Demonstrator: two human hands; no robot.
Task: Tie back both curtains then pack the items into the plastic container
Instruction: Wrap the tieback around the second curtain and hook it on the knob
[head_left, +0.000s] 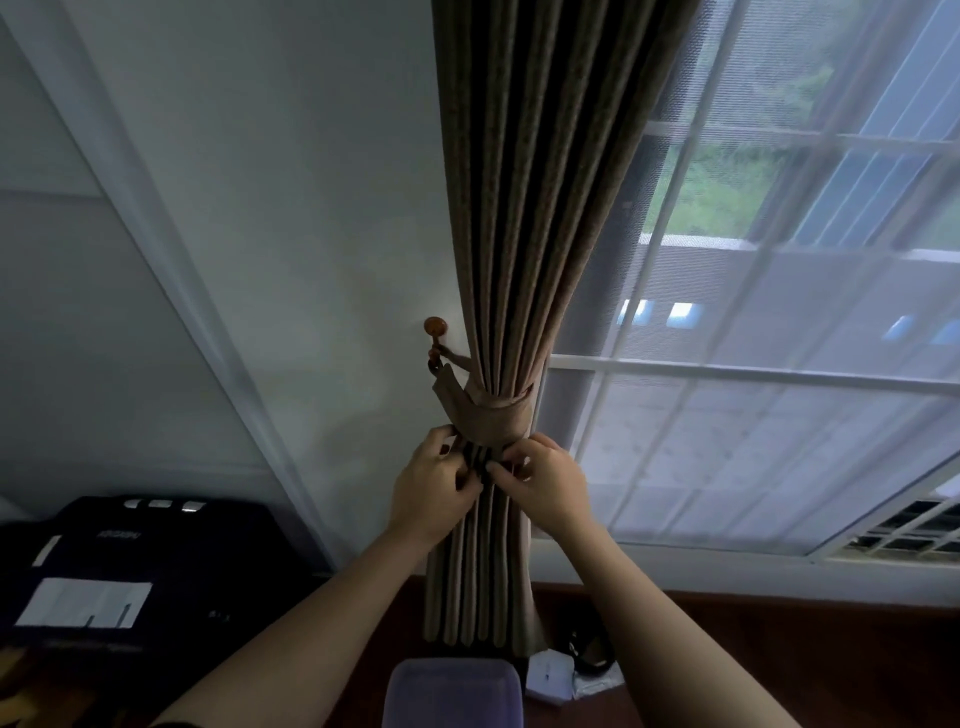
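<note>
Our left hand (434, 486) and right hand (543, 486) both pinch the curtain (524, 234) folds just under the tieback (493, 415), which wraps the bunch and runs to the hook (435, 327); the container (452, 691) sits below

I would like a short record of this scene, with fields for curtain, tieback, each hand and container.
curtain: brown, gathered into folds beside the window
tieback: brown band around the curtain, reaching a wooden knob on the wall
left hand: pinches curtain folds just below the tieback
right hand: pinches the folds there too
container: plastic, low in view, white items beside it
</note>
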